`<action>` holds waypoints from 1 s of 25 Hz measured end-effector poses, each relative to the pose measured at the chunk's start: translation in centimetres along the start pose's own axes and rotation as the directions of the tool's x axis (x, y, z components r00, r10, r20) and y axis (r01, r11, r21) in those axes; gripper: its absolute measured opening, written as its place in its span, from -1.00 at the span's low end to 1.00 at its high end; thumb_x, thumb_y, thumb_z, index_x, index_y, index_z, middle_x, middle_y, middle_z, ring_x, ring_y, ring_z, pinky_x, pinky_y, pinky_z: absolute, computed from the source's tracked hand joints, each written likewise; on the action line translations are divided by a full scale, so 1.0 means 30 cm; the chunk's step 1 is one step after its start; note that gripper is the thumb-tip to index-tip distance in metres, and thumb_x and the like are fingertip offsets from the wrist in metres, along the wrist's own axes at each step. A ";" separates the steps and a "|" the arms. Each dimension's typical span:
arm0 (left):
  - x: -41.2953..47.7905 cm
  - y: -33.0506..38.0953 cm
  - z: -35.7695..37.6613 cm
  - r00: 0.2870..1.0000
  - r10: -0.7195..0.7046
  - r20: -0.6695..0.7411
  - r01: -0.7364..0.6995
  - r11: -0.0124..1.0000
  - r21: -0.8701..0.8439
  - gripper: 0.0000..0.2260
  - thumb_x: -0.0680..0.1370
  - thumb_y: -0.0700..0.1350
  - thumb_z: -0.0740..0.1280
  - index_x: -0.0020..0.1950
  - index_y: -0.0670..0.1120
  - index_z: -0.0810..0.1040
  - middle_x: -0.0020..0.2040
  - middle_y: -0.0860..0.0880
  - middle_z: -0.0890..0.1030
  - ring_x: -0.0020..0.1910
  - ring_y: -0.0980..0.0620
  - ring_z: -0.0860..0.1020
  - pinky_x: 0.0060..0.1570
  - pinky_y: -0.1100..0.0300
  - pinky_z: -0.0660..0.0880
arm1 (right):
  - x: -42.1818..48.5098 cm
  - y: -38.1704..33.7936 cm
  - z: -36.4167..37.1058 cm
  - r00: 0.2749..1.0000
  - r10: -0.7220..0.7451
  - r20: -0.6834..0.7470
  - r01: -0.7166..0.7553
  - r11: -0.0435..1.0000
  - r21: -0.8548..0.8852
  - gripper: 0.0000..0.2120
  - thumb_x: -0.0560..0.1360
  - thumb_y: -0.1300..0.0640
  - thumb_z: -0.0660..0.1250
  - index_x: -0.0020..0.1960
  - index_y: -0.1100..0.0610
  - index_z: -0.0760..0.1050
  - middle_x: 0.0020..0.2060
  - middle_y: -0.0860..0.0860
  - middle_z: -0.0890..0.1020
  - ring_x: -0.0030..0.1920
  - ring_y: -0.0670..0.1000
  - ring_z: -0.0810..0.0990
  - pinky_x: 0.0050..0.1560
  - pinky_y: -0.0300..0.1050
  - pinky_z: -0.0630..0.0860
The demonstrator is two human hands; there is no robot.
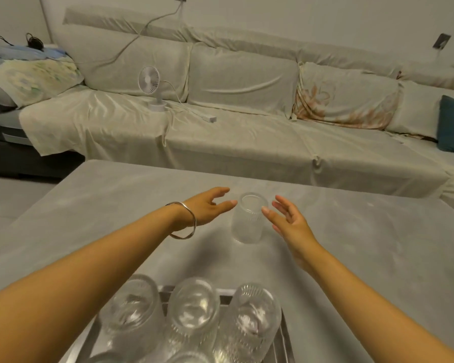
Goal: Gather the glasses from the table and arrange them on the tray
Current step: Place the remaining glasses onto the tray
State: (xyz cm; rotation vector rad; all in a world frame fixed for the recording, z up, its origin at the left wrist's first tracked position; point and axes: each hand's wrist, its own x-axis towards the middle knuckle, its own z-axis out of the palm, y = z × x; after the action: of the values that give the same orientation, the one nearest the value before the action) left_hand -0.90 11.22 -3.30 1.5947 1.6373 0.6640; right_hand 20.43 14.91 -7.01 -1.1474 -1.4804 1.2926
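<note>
Presently on record, one item to a line.

Tabletop (116,210): grey, matt, carrying everything below.

Lone glass (248,218): clear, ribbed, standing alone near the middle of the tabletop, beyond the tray and apart from it; whether mouth-up or inverted cannot be told for certain. Not yet collected.

Left hand (207,208): fingers spread, just beside the lone glass on its left, a fingertip at or nearly at the upper wall; contact cannot be confirmed. A silver bangle (186,222) sits on the wrist.

Right hand (290,221): fingers spread, just beside the same glass on its right, holding nothing.

Tray (283,336): metal, at the near edge of view, partly cut off by the frame.

Glasses on tray (193,310): three in a row across the far side, close together, with the tops of more showing nearer; the full count is hidden.

Status, as judged: most of the gathering is done. One glass remains visible on the tabletop; it must be gripped, carried back and set on the tray.
</note>
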 end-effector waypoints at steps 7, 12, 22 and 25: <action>0.171 -0.025 0.087 0.986 -0.052 0.160 0.069 0.992 -0.106 -0.54 0.54 0.16 0.12 0.42 0.09 0.21 0.43 -0.02 0.34 0.34 -0.04 0.37 0.21 0.09 0.37 | 0.120 0.139 0.021 0.988 -0.032 0.152 0.033 0.999 0.000 -0.27 0.16 -0.10 0.54 0.29 -0.05 0.43 0.20 -0.16 0.57 0.24 -0.16 0.51 0.01 -0.38 0.52; 0.165 0.000 0.097 0.986 -0.044 0.164 0.072 0.983 -0.170 -0.57 0.53 0.09 0.19 0.39 0.11 0.24 0.40 -0.04 0.38 0.33 -0.05 0.37 0.23 0.04 0.38 | 0.113 0.142 0.036 0.990 -0.056 0.131 0.058 0.998 -0.011 -0.29 0.21 -0.09 0.51 0.32 -0.02 0.41 0.21 -0.09 0.58 0.22 -0.09 0.53 0.03 -0.32 0.55; -0.148 0.264 -0.020 0.960 0.278 0.043 -0.262 0.940 -0.216 -0.58 0.28 0.32 0.23 0.13 0.39 0.33 0.34 -0.03 0.44 0.31 0.00 0.40 0.20 0.01 0.45 | -0.157 -0.236 -0.055 0.967 -0.206 0.150 0.199 0.978 0.065 -0.34 0.16 -0.14 0.54 0.21 -0.05 0.43 0.15 -0.08 0.63 0.17 -0.13 0.59 0.00 -0.25 0.56; -0.286 0.316 -0.030 0.942 0.334 0.009 -0.322 0.914 -0.245 -0.58 0.29 0.31 0.24 0.14 0.38 0.36 0.29 -0.04 0.48 0.28 0.03 0.43 0.18 0.00 0.49 | -0.284 -0.336 -0.060 0.954 -0.236 0.188 0.232 0.972 0.039 -0.34 0.16 -0.14 0.55 0.21 -0.07 0.43 0.16 -0.07 0.63 0.19 -0.08 0.58 0.11 -0.13 0.53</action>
State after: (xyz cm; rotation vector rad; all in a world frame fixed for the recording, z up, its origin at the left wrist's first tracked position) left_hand 3.64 3.75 6.05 1.7041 1.2067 0.9496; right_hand 23.04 6.52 3.00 -0.8245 -1.6864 1.2736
